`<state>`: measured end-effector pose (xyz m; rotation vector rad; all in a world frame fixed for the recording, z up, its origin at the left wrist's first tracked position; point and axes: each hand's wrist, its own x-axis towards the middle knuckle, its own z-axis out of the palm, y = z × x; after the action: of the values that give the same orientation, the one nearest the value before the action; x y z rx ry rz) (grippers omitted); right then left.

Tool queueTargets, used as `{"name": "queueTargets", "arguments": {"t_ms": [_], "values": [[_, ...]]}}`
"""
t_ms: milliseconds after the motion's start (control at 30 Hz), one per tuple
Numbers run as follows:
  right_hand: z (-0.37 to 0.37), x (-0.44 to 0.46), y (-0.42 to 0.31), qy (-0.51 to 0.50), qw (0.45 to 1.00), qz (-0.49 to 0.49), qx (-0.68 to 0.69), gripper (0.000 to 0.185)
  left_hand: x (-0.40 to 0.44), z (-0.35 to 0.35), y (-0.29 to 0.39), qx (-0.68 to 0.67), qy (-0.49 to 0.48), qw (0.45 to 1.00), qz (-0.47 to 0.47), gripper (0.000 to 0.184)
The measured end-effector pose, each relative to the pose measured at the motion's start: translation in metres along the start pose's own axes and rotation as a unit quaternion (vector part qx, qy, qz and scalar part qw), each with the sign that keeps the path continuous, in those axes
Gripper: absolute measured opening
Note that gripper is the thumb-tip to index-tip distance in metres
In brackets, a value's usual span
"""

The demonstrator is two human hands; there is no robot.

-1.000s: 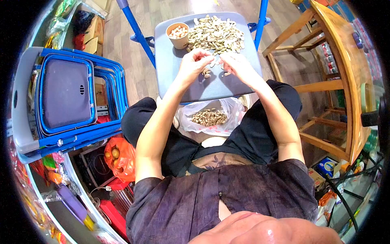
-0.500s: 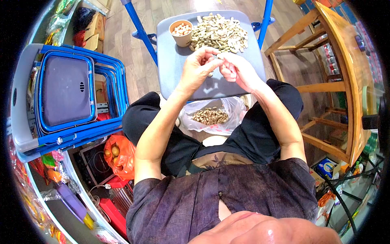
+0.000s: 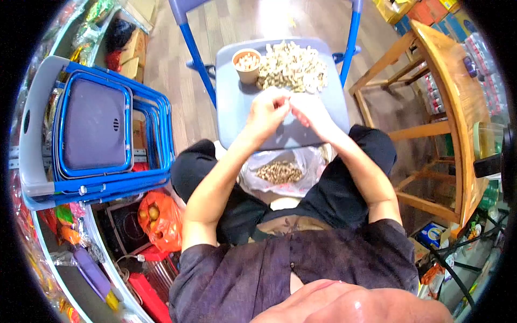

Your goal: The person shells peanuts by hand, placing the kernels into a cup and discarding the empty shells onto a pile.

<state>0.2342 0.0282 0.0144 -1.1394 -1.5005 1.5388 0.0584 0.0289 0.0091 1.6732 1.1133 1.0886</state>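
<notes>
My left hand and my right hand meet at the fingertips above the grey seat of a folding chair. Both are closed in a pinch around a small peanut, mostly covered by the fingers and washed out by glare. Just beyond them lies a heap of pale peanut shells. Left of the heap stands a paper cup holding shelled peanuts. Below the seat, between my knees, a clear plastic bag lies open with unshelled peanuts inside.
Folded blue-framed chairs lean at the left beside shelves of packaged goods. An orange bag with round produce sits near my left knee. At the right stands a wooden stool-like frame. Boxes are stacked at the far right.
The view has tilted, so the chair and hands appear lower. My hands stay together at the fingertips, with the fingers slightly shifted. The cup and shell heap look unchanged.
</notes>
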Motion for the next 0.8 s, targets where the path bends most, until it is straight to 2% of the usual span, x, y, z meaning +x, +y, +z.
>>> {"name": "queueTargets", "arguments": {"t_ms": [67,133,200,267,400,500,600,733,800], "values": [[0.004,-0.001,-0.003,0.013,1.0,0.009,-0.009,0.031,0.001,-0.001,0.0,0.162,0.012,0.98,0.118,0.017],[0.002,-0.006,-0.014,-0.007,0.999,0.014,0.035,0.03,-0.001,0.003,0.008,0.021,0.011,1.0,0.01,0.021],[-0.004,-0.004,-0.011,-0.023,0.994,0.035,0.098,0.029,0.004,0.004,0.001,-0.219,-0.023,0.973,-0.07,0.016],[-0.003,-0.005,-0.013,-0.053,0.971,0.079,0.219,0.028,0.004,0.002,0.004,-0.265,-0.053,0.958,-0.093,0.017],[0.001,-0.009,-0.016,-0.077,0.959,0.07,0.265,0.027,0.002,-0.003,0.009,-0.218,-0.07,0.971,-0.072,0.024],[0.002,-0.009,-0.015,-0.077,0.968,0.06,0.23,0.031,-0.001,0.0,0.005,-0.178,-0.05,0.982,-0.029,0.027],[0.004,-0.008,-0.009,-0.074,0.979,0.045,0.183,0.036,-0.005,0.0,0.004,-0.139,-0.054,0.988,-0.037,0.023],[0.006,-0.007,-0.006,-0.065,0.987,0.027,0.144,0.04,-0.006,0.0,0.003,-0.168,-0.035,0.983,-0.059,0.02],[0.006,-0.007,-0.009,-0.083,0.979,0.054,0.181,0.04,-0.004,0.001,-0.005,-0.206,-0.062,0.976,-0.044,0.017]]}}
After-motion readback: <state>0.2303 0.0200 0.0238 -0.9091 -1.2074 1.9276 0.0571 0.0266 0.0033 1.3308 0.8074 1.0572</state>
